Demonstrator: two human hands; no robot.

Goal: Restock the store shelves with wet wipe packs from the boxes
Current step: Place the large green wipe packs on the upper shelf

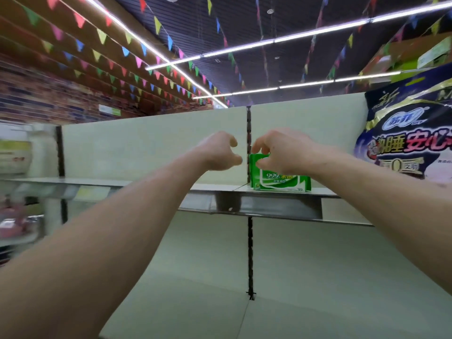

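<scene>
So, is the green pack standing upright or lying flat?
Upright: the green pack stands on edge on the shelf, right hand pinching its top.

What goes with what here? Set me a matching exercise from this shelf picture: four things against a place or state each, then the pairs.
Things
1. green wet wipe pack
2. left hand
3. right hand
4. dark blue pack

Places or states
A. at the far right of the shelf
B. grips the top of the green wet wipe pack
C. stands upright on the shelf, just right of the slotted post
D. fingers loosely curled, holds nothing

Pairs: 1-C, 2-D, 3-B, 4-A
</scene>
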